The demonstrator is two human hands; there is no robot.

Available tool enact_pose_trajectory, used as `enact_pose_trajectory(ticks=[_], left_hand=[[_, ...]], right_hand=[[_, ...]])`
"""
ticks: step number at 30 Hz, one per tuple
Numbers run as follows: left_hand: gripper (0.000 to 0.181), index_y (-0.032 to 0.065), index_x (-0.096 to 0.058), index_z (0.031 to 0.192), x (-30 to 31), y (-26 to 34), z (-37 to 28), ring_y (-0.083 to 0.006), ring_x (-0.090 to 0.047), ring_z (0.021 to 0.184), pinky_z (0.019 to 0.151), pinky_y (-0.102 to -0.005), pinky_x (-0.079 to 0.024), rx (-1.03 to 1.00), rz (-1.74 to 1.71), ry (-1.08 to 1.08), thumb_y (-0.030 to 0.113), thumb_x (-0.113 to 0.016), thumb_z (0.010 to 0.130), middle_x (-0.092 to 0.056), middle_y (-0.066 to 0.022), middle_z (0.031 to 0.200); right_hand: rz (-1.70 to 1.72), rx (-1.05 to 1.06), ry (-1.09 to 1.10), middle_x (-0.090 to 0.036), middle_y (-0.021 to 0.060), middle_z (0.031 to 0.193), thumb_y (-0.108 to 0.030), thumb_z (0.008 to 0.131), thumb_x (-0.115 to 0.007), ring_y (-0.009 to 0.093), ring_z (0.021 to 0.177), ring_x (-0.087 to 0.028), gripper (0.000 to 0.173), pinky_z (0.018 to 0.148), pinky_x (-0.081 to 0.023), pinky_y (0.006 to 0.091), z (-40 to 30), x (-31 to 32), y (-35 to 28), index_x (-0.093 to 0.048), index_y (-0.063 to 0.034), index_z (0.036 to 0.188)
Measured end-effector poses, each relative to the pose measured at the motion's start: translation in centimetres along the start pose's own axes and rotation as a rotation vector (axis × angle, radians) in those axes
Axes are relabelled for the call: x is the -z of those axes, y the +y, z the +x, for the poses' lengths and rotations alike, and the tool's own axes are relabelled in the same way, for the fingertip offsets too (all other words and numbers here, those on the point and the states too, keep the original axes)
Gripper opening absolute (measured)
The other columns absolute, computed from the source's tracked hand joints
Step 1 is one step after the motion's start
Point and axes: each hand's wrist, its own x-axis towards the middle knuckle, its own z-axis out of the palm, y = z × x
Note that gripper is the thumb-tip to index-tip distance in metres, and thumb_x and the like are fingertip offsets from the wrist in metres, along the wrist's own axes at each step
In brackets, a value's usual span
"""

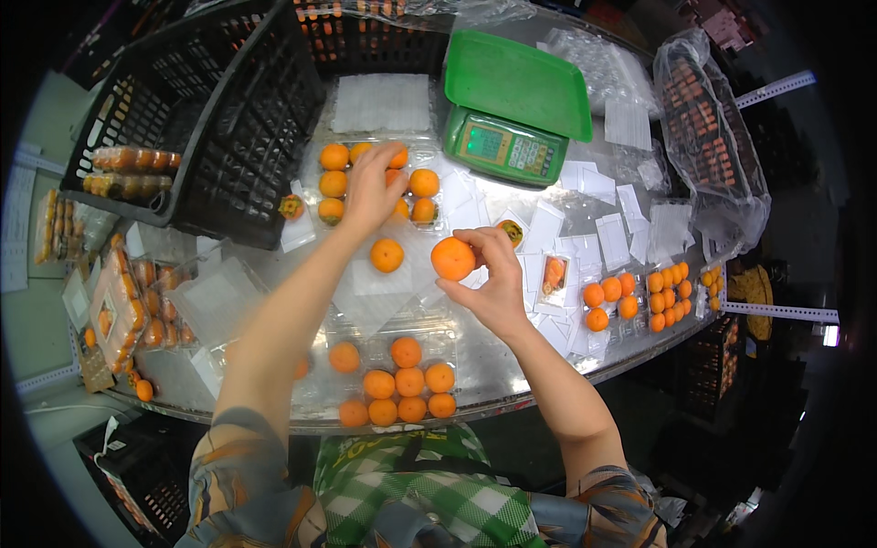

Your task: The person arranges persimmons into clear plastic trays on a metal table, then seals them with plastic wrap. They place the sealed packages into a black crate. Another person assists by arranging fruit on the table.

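Note:
My right hand (pixel 495 274) pinches an orange persimmon (pixel 452 259) between thumb and fingers, raised over the middle of the table. My left hand (pixel 373 183) reaches over a clear plastic tray (pixel 438 154) of persimmons, its fingers around one persimmon (pixel 395 179); whether it grips that fruit I cannot tell. The hand covers part of the tray. Below it, a single persimmon (pixel 386 255) rests on clear plastic sheets. Nearer to me, several persimmons (pixel 410 381) sit in another clear tray, with a loose one (pixel 344 357) at its left.
A green weighing scale (pixel 517 96) stands behind the trays, right of a black plastic crate (pixel 246 123). White cards (pixel 545 226) lie scattered on the metal table (pixel 490 383). Packed persimmon trays (pixel 610 301) line the right edge; filled boxes (pixel 120 308) stand at left.

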Motion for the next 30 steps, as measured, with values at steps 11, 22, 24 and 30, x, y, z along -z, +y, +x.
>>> enact_pose_trajectory(ticks=[11, 22, 24, 30], left_hand=[[0.031, 0.001, -0.063, 0.111, 12.9, 8.2, -21.5, -0.0265, -0.057, 0.109, 0.096, -0.0364, -0.042, 0.538, -0.263, 0.08, 0.004, -0.063, 0.08, -0.062, -0.0136, 0.113], [0.029, 0.0004, -0.063, 0.112, 21.1, 8.3, -32.5, -0.0192, -0.057, 0.106, 0.092, -0.0306, -0.043, 0.848, -0.173, 0.288, 0.004, -0.062, 0.083, -0.062, -0.01, 0.112], [0.029, 0.0, -0.062, 0.113, 22.4, 7.7, -33.0, -0.0178, -0.057, 0.108, 0.092, -0.0299, -0.043, 0.857, -0.123, 0.312, 0.004, -0.061, 0.085, -0.061, -0.0085, 0.113], [0.031, 0.0029, -0.063, 0.113, 24.1, 3.8, -34.4, -0.019, -0.059, 0.105, 0.09, -0.031, -0.044, 0.84, 0.06, 0.37, 0.005, -0.063, 0.082, -0.064, -0.0077, 0.11]], right_hand=[[-0.327, 0.092, 0.09, -0.061, 0.0158, 0.101, -0.014, 0.066, -0.076, 0.03, 0.089, -0.06, 0.045, 0.078, -0.051, 0.0383, 10.7, -2.8, 8.4, -0.06, -0.0017, 0.106], [-0.903, -0.223, -0.169, -0.067, 0.0203, 0.1, -0.045, 0.07, -0.075, 0.033, 0.093, -0.065, 0.054, 0.08, -0.052, 0.0418, 19.3, -7.9, 14.1, -0.063, -0.0005, 0.099], [-0.908, -0.336, -0.246, -0.065, 0.0206, 0.108, -0.046, 0.073, -0.072, 0.036, 0.103, -0.063, 0.055, 0.086, -0.051, 0.0435, 19.5, -7.7, 14.1, -0.064, -0.0018, 0.104], [-0.785, -0.23, -0.306, -0.068, 0.0185, 0.106, -0.039, 0.07, -0.077, 0.031, 0.099, -0.065, 0.056, 0.088, -0.05, 0.04, 19.4, -5.6, 14.7, -0.066, -0.0016, 0.11]])
